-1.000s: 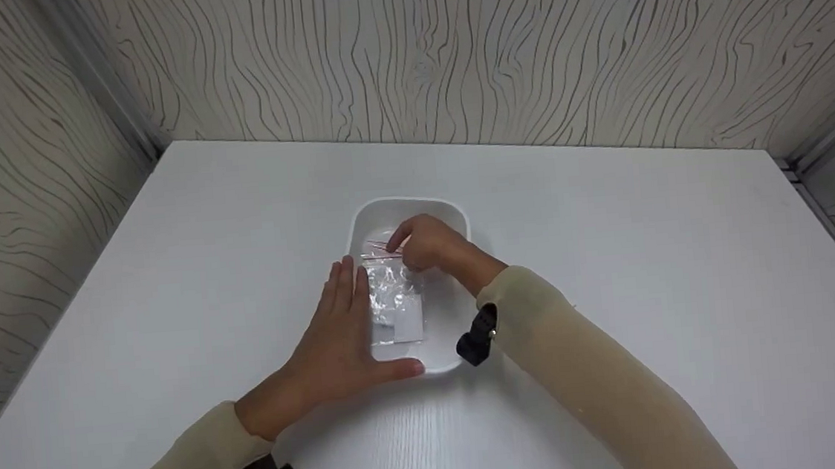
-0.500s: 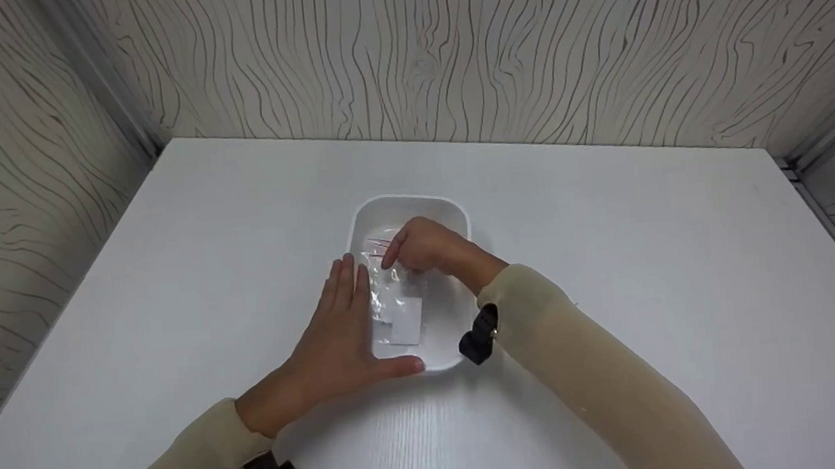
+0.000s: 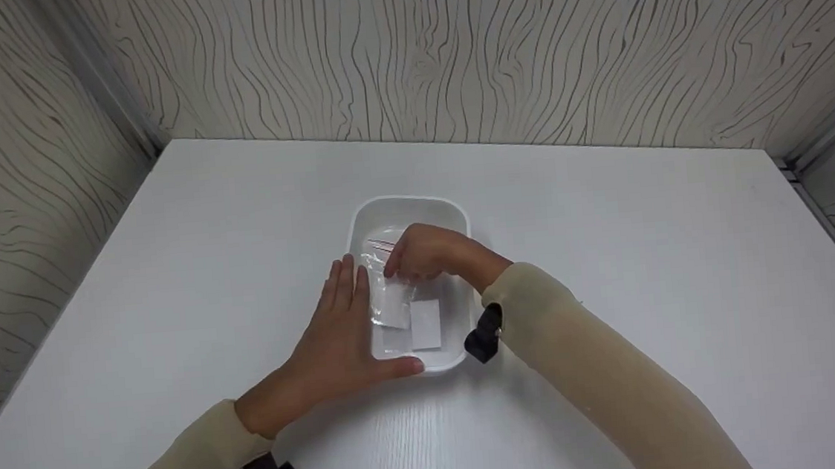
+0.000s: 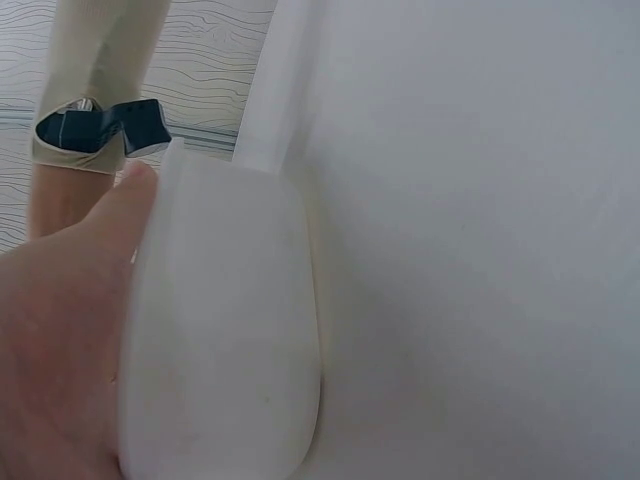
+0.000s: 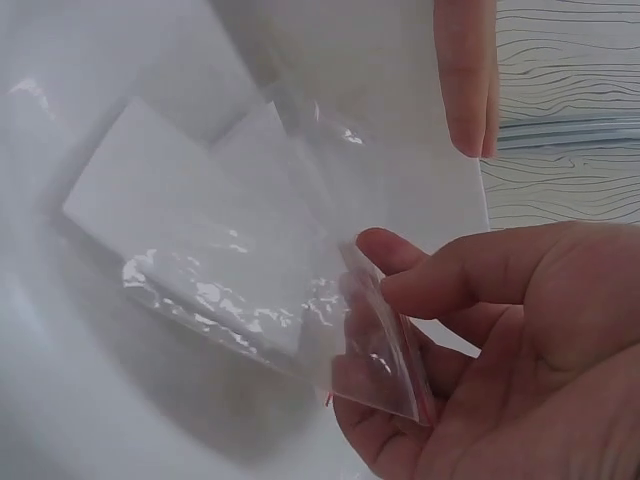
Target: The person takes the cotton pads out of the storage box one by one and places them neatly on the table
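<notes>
A white rounded plastic container (image 3: 458,313) stands on the white table, holding clear zip-lock bags with red seal lines. My left hand (image 3: 333,342) lies along its left side, fingers straight, with the thumb stretched across the near rim. Inside the container, my right hand (image 3: 426,252) pinches a clear zip-lock bag (image 5: 225,280) near its red seal between thumb and fingers. A white card (image 3: 425,325) lies at the near end of the container, and another white piece (image 5: 270,130) shows beside it in the right wrist view. The right hand hides part of the bags in the head view.
The white tabletop (image 3: 612,249) stretches around the container to both sides. Wood-grain patterned panels (image 3: 418,55) rise behind and at the sides of the table. Black wrist straps (image 3: 483,334) sit over both beige sleeves.
My right hand has shifted slightly nearer, drawing at the bag. The white card has moved right and come apart from the bag in view. My left hand has stayed in place.
</notes>
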Motion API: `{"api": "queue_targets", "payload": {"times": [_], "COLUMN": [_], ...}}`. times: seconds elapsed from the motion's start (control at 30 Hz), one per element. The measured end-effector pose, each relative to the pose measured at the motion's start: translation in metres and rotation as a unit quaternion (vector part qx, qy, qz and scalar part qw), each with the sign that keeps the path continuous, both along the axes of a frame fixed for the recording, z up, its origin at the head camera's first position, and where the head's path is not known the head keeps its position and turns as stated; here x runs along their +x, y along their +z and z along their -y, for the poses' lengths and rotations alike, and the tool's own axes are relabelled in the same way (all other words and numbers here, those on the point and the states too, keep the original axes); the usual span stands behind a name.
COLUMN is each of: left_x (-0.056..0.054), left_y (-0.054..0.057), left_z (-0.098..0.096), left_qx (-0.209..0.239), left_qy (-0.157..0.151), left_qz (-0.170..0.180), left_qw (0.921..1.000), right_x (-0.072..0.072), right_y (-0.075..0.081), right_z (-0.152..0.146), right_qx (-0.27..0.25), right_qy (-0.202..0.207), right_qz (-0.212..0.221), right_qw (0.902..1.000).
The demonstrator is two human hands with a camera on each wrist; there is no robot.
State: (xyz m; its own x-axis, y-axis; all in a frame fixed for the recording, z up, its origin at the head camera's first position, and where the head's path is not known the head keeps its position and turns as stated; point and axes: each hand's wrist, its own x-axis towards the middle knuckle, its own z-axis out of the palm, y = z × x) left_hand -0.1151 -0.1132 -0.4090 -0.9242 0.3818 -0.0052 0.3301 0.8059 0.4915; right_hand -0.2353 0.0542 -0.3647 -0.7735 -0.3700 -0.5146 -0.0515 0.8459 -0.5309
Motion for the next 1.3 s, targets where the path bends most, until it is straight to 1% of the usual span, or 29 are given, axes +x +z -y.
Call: {"api": "queue_targets", "payload": {"times": [0.17,0.3,0.37,0.43,0.53,0.6,0.73,0.87,0.93,1.0,1.17,1.3], "left_x": [0.0001,0.0001,0.0,0.0001,0.0,0.0,0.0001,0.0011,0.0015,0.0014,0.0007,0.0], "left_y": [0.0002,-0.0002,-0.0005,-0.0006,-0.0003,0.0002,-0.0005,-0.0016,-0.0017,-0.0019,-0.0017,-0.0014], "left_z": [-0.0002,-0.0005,-0.0007,-0.0009,-0.0007,0.0,0.002,0.0032,0.0033,0.0033,0.0028,0.0019], "left_qx": [-0.004,-0.008,-0.007,-0.009,-0.013,-0.016,-0.01,-0.005,-0.005,-0.002,-0.002,-0.006], "left_qy": [0.002,0.004,0.005,0.006,0.004,0.002,0.0,0.001,0.001,0.002,0.006,0.005], "left_qz": [-0.002,0.0,0.002,0.003,0.002,0.0,-0.003,0.0,0.002,0.003,0.005,0.005], "left_qw": [1.0,1.0,1.0,0.9999,0.9999,0.9999,0.9999,1.0,1.0,1.0,1.0,1.0], "right_x": [0.0008,-0.0005,-0.0015,-0.0024,-0.0023,-0.001,0.0037,0.0056,0.0057,0.0058,0.0065,0.0063], "right_y": [0.0035,0.0044,0.0037,0.0015,-0.0028,-0.0049,-0.005,-0.0037,-0.0033,-0.0027,0.0008,0.0018], "right_z": [-0.0022,-0.0047,-0.0062,-0.0074,-0.0075,-0.006,-0.0026,-0.0015,-0.0024,-0.0037,-0.0074,-0.0087], "right_qx": [-0.042,-0.048,-0.057,-0.076,-0.105,-0.115,-0.104,-0.07,-0.05,-0.036,-0.027,-0.04], "right_qy": [-0.029,-0.037,-0.041,-0.045,-0.048,-0.048,-0.034,-0.005,0.009,0.019,0.01,-0.011], "right_qz": [0.019,0.006,0.001,-0.001,0.004,0.006,0.002,0.0,0.009,0.026,0.076,0.084], "right_qw": [0.9985,0.9981,0.9976,0.9961,0.9933,0.9922,0.9939,0.9976,0.9987,0.9988,0.9967,0.9956]}}
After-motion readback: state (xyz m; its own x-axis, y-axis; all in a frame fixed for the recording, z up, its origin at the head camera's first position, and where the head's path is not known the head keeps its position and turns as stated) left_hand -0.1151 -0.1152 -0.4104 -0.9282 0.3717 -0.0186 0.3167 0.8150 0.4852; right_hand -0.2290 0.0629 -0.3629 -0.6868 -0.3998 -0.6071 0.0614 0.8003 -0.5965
